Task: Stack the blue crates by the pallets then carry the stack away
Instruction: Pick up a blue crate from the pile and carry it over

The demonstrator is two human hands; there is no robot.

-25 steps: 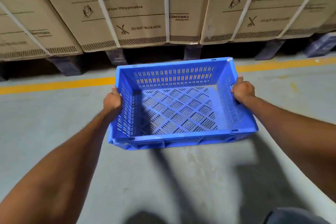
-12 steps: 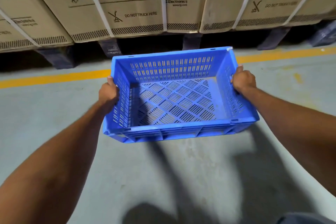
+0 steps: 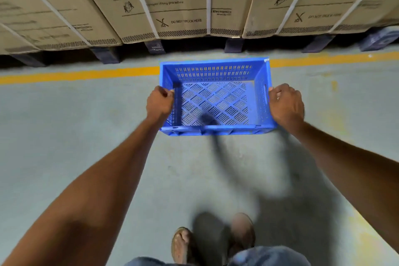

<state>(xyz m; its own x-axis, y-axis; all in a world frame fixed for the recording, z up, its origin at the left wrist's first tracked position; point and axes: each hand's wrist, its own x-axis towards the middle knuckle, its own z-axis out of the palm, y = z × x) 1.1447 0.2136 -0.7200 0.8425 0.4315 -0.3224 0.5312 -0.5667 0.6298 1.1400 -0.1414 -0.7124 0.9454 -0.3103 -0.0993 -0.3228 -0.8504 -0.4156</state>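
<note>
One empty blue crate (image 3: 216, 75) with slotted walls and a lattice floor is low over the grey concrete floor, its far wall overlapping the yellow line. My left hand (image 3: 159, 103) grips its left rim and my right hand (image 3: 285, 104) grips its right rim. Both arms are stretched out forward and down. I cannot tell whether the crate touches the floor. No other crate is in view.
Large strapped cardboard boxes (image 3: 177, 2) on dark pallets (image 3: 155, 46) fill the back. A yellow floor line (image 3: 82, 74) runs left to right in front of them. My feet in sandals (image 3: 183, 244) show at the bottom edge.
The crate has gone down and away from me, from chest height to near the floor. My arms have straightened and my feet have come into view.
</note>
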